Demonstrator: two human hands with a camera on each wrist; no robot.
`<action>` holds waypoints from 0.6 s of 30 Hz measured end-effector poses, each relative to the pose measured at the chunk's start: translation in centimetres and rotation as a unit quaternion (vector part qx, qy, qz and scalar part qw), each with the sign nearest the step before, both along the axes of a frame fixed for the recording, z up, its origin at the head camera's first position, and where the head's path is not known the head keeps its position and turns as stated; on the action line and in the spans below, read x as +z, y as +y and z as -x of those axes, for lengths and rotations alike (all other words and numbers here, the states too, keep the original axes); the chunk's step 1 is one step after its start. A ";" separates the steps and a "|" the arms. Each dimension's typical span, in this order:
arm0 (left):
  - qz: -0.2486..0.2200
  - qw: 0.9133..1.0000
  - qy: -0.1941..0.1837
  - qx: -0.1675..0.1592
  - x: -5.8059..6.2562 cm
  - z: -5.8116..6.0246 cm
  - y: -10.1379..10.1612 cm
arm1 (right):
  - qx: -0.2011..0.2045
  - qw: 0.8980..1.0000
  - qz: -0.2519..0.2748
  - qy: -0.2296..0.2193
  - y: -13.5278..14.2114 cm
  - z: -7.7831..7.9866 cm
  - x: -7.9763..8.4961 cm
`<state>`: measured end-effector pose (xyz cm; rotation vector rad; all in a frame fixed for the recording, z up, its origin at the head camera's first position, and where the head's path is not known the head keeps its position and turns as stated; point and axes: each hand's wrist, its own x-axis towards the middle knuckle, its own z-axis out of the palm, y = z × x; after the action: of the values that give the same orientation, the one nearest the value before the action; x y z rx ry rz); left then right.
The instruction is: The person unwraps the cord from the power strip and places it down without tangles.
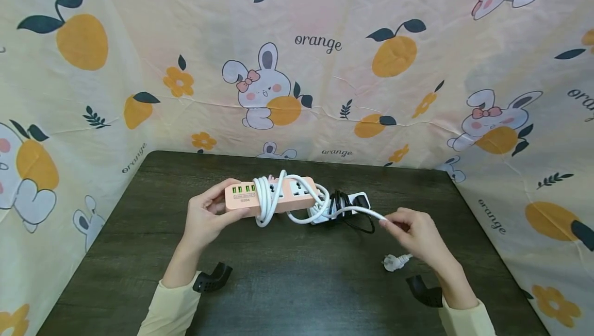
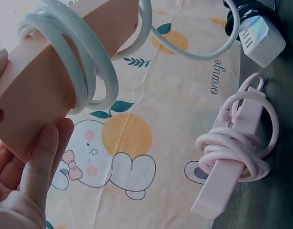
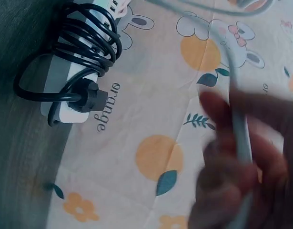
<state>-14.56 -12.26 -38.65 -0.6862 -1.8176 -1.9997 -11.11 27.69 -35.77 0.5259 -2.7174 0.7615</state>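
My left hand (image 1: 206,212) grips the left end of a peach power strip (image 1: 245,199), holding it above the dark table. Several turns of white cord (image 1: 264,202) are wound around the strip's middle, with looser loops at its right end. From those loops the cord runs right to my right hand (image 1: 415,233), which pinches it between thumb and fingers. Below that hand, the cord's white plug (image 1: 395,262) shows. In the right wrist view, my blurred right hand (image 3: 237,167) has the cord passing through its fingers.
Behind the peach strip lies a white power strip (image 1: 361,200) with a black cord (image 3: 86,43) wound around it. A pink power strip (image 2: 217,186), wrapped in its own pink cord, lies near the back of the table (image 1: 287,284). A patterned cloth (image 1: 334,78) hangs behind.
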 end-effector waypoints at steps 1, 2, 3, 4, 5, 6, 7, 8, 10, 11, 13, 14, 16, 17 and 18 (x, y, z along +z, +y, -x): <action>-0.005 1.000 0.003 -0.006 -0.1 0.0 -0.1 | -0.037 0.999 0.007 0.022 0.3 0.2 -0.1; -0.010 1.000 0.005 -0.012 -0.1 0.0 -0.2 | -0.075 0.996 0.023 0.038 0.6 0.4 -0.1; -0.012 1.000 0.008 -0.014 -0.2 0.0 -0.3 | -0.113 0.991 0.047 0.053 0.9 0.6 -0.1; -0.017 1.000 0.010 -0.017 -0.2 0.0 -0.4 | -0.146 0.984 0.078 0.060 1.2 0.7 -0.1; -0.021 0.999 0.012 -0.021 -0.2 0.0 -0.6 | -0.177 0.976 0.110 0.064 1.5 0.9 0.1; -0.025 0.999 0.014 -0.024 -0.2 0.0 -0.8 | -0.207 0.966 0.141 0.065 1.8 0.9 0.2; -0.027 0.999 0.015 -0.026 -0.1 0.0 -0.9 | -0.231 0.956 0.171 0.060 2.2 0.9 0.3; -0.028 0.999 0.016 -0.027 -0.1 0.0 -1.1 | -0.248 0.947 0.199 0.053 2.5 0.8 0.5; -0.036 0.999 0.014 -0.027 -0.1 0.1 -1.4 | -0.271 0.935 0.227 0.037 3.2 0.4 0.8; -0.039 0.999 0.013 -0.023 -0.1 0.1 -1.5 | -0.280 0.933 0.226 0.031 3.5 0.1 0.9; -0.044 0.999 0.009 -0.009 -0.1 0.1 -1.8 | -0.287 0.936 0.201 0.017 4.4 -0.3 1.1; -0.049 0.999 0.006 -0.002 -0.1 0.1 -1.9 | -0.286 0.943 0.171 0.015 4.9 -0.6 1.2; -0.057 0.998 -0.002 0.016 0.0 0.1 -2.1 | -0.274 0.957 0.097 0.018 5.9 -1.1 1.1; -0.061 0.998 -0.005 0.024 0.0 0.1 -2.2 | -0.262 0.963 0.062 0.022 6.5 -1.4 1.0; -0.063 0.998 -0.008 0.031 0.1 0.1 -2.3 | -0.247 0.968 0.031 0.028 7.1 -1.6 0.8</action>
<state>-14.65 -14.58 -38.60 -0.5706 -1.6843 -2.0643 -9.46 34.79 -34.93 -0.1453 -2.5921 0.6765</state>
